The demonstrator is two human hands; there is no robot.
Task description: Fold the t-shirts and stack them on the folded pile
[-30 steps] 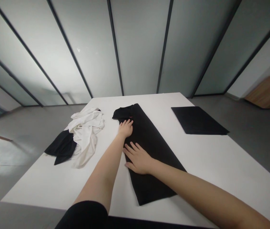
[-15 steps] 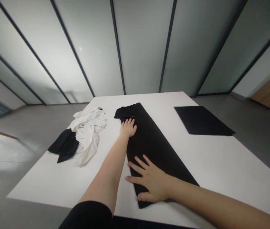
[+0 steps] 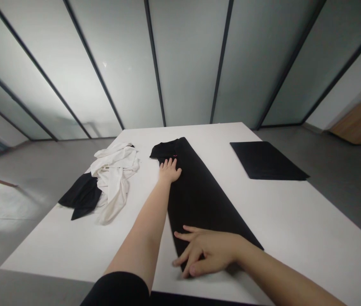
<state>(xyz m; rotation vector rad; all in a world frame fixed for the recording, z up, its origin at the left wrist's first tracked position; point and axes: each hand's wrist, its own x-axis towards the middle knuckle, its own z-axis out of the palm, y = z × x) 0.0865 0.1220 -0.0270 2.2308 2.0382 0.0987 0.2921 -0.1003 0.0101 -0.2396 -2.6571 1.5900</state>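
Note:
A black T-shirt [image 3: 196,191], folded into a long narrow strip, lies on the white table in front of me. Its short sleeve [image 3: 164,149] sticks out to the left at the far end, near a small red mark. My left hand [image 3: 169,171] rests flat on the cloth just below that sleeve, fingers spread. Over the near end is my right hand [image 3: 210,253], its fingers apart and bent downward at the lower left corner. Thumb and forefinger are close together there, and the corner itself is partly hidden behind them.
On the left of the white table [image 3: 288,221] lies a crumpled white garment [image 3: 116,165] beside a bunched black cloth [image 3: 83,196]. A flat, folded black cloth [image 3: 266,160] lies at the right edge. Frosted glass panels [image 3: 186,63] stand beyond the table.
My right hand has gone from lying flat with fingers spread to a raised wrist with fingers bent down at the near corner. The left hand keeps its place on the shirt.

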